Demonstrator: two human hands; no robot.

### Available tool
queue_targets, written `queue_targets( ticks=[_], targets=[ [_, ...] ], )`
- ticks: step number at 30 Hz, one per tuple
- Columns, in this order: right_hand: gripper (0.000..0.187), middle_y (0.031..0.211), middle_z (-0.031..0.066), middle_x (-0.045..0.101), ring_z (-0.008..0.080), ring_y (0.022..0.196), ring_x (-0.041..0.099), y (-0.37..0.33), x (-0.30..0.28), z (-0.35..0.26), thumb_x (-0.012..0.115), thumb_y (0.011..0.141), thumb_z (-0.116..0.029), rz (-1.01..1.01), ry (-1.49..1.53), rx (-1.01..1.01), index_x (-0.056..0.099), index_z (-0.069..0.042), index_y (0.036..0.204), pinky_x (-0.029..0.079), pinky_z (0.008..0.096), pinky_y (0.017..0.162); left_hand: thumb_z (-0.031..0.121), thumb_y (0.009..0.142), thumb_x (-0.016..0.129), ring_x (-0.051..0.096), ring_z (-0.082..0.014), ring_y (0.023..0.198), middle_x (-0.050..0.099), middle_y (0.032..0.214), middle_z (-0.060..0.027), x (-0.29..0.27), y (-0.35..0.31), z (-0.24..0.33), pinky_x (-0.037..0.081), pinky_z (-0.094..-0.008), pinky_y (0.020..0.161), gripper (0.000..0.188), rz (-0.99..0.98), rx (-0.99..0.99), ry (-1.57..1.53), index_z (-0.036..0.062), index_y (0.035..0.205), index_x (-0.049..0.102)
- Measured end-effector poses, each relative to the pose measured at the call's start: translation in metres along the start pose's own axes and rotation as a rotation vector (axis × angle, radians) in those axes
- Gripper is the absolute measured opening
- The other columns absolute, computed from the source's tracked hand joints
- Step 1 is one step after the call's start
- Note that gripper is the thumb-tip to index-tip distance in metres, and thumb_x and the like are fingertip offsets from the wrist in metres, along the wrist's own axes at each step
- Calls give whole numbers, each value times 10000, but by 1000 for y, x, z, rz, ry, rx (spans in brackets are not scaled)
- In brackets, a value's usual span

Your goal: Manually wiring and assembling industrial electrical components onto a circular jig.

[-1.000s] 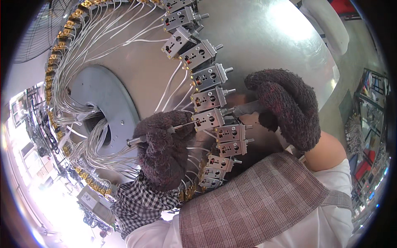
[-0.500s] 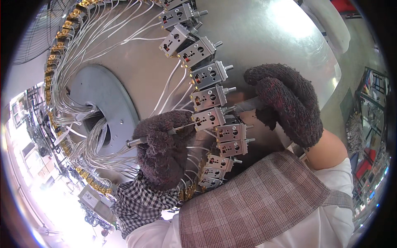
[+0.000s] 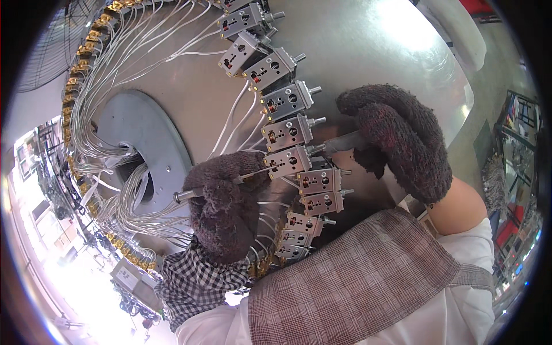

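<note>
My left hand (image 3: 227, 207), in a dark knitted glove, is closed round a slim screwdriver-like tool (image 3: 187, 195). Its thin shaft points right, and the tip meets the left end of a small metal control box (image 3: 289, 161). On the right side of that same box, a grey cylindrical tool (image 3: 344, 143) meets the box's protruding shaft. My right hand (image 3: 402, 141), gloved alike, is closed round this cylinder; the glove hides the rest of it. More such boxes (image 3: 286, 100) stand above and below in a curved row, each with a shaft facing right.
The boxes line a round metal table (image 3: 368, 63). White wires (image 3: 138, 221) run from them and from brass-coloured fittings (image 3: 80, 63) along the left rim to a grey disc (image 3: 144, 126) with a central opening. A fan guard (image 3: 52, 52) stands at the upper left.
The row of boxes has shifted slightly up and to the left in the picture. Both hands keep their holds, the tools still at the same box.
</note>
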State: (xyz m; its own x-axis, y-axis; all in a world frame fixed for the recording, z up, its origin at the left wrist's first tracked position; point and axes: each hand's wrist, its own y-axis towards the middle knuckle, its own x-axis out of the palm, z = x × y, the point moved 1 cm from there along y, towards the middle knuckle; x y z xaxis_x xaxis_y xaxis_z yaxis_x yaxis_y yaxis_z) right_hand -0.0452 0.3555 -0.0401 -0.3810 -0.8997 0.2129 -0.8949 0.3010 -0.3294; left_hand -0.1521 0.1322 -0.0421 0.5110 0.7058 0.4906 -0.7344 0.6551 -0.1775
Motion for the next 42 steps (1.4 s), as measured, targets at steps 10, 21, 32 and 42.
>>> queue_targets(
  ticks=[10,21,32,42],
  targets=[
    [300,983,147,580,167,700,592,1,-2,-1,475,875,-112,-91,-317,-359,464,52,1126,471,246,560,256,878,494,535,-278,990,529,1043,-136,-4,-3,3,470,-419,829,257,20,-17,6,62,1045,467],
    [308,901,115,593,146,636,593,6,2,6,524,855,-144,2,-346,-528,491,36,1103,449,218,495,230,881,487,556,-278,949,524,1048,-151,0,-2,-1,492,-409,797,249,70,38,18,57,1057,457],
    [241,858,66,619,115,692,586,1,3,-11,557,841,-192,-20,-119,87,585,-39,1025,487,253,599,222,868,506,553,-262,933,524,1042,-152,-1,-1,0,489,-407,799,260,-8,27,6,44,1054,472],
    [333,957,122,602,120,653,567,0,2,10,506,873,-173,-4,-367,-500,480,38,1129,462,234,556,275,879,488,537,-237,939,521,1023,-118,3,0,7,463,-406,808,275,66,-72,-21,61,1050,467]
  ],
)
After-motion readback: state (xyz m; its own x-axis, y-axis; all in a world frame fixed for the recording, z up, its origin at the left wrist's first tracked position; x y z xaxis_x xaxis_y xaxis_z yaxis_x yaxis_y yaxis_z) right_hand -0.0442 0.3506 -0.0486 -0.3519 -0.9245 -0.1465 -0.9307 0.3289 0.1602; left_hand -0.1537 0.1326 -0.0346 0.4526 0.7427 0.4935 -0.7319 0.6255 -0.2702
